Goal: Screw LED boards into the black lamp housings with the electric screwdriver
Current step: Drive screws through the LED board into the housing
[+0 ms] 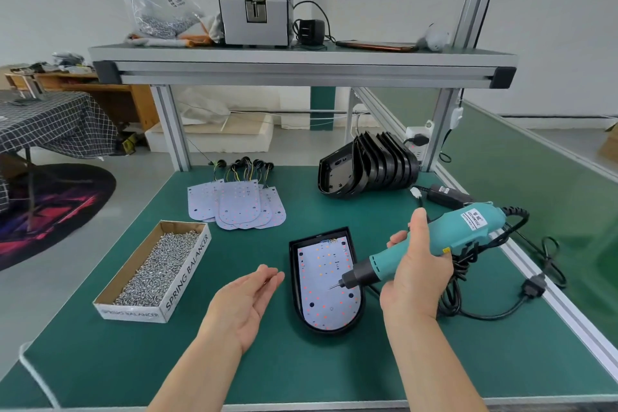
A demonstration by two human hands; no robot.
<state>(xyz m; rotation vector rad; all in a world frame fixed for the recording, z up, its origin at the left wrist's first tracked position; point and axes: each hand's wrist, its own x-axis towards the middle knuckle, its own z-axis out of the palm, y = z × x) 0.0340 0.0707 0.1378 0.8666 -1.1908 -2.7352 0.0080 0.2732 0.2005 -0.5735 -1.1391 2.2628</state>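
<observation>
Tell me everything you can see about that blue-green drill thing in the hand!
The teal plastic electric screwdriver has a black nose with a thin metal bit, a white label on its body and a coiled black cord at the back. The right hand is wrapped around its middle, holding it tilted, with the bit pointing down and left over the white LED board that sits in the black lamp housing. Whether the bit touches the board cannot be told.

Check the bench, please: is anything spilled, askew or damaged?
Nothing looks spilled or damaged. The screws stay inside their cardboard box, and the LED board sits flat in its black housing.
</observation>
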